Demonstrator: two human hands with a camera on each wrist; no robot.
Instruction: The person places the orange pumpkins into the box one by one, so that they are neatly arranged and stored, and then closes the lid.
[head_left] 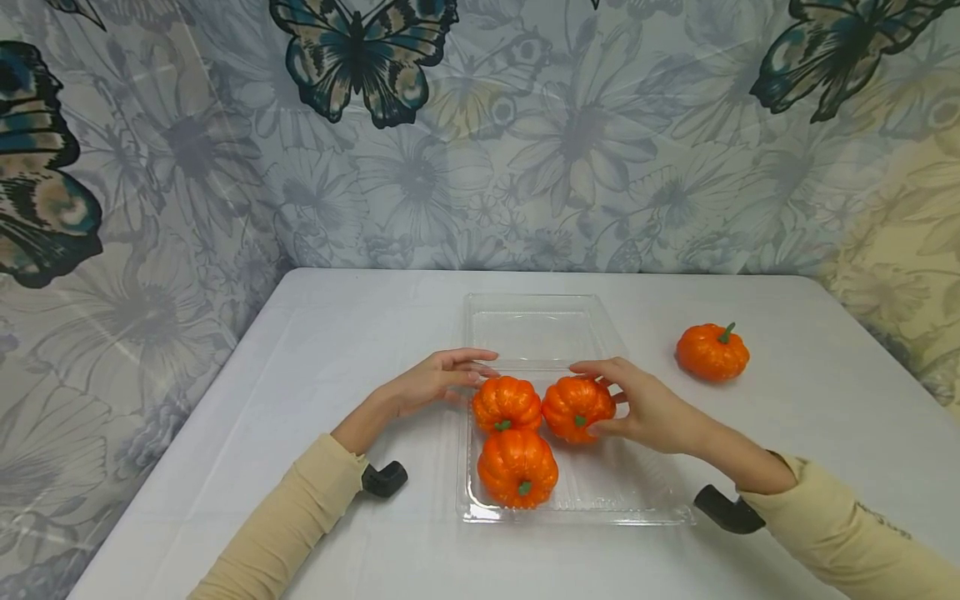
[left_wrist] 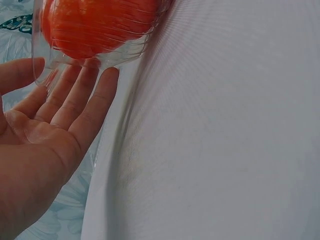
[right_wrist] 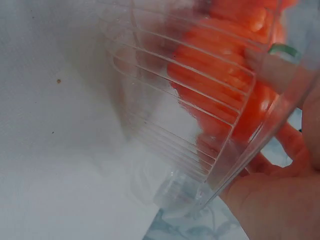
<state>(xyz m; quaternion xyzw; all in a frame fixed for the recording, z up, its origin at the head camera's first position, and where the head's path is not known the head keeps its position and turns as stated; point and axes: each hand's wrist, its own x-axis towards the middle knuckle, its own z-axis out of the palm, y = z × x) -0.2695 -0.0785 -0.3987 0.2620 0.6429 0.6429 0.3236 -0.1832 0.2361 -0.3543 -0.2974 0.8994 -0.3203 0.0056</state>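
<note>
My right hand (head_left: 643, 407) grips a small orange toy pumpkin (head_left: 576, 408) with a green stem, thumb at its near side and fingers behind it. That pumpkin is inside the clear plastic container (head_left: 615, 492), at the back. Two more orange pumpkins sit in the container's left half, one at the back (head_left: 507, 403) and one in front (head_left: 517, 468). At the left wall my left hand (head_left: 423, 383) rests with fingers nearly straight; in the left wrist view its fingertips (left_wrist: 107, 75) touch the container's outside. The right wrist view shows the gripped pumpkin (right_wrist: 215, 75) through the ribbed wall.
A fourth orange pumpkin (head_left: 712, 352) lies on the white table (head_left: 360, 317) to the right of the container. The container's hinged lid (head_left: 536, 329) lies folded back toward the far edge. Behind the table hangs butterfly-patterned cloth (head_left: 585, 167).
</note>
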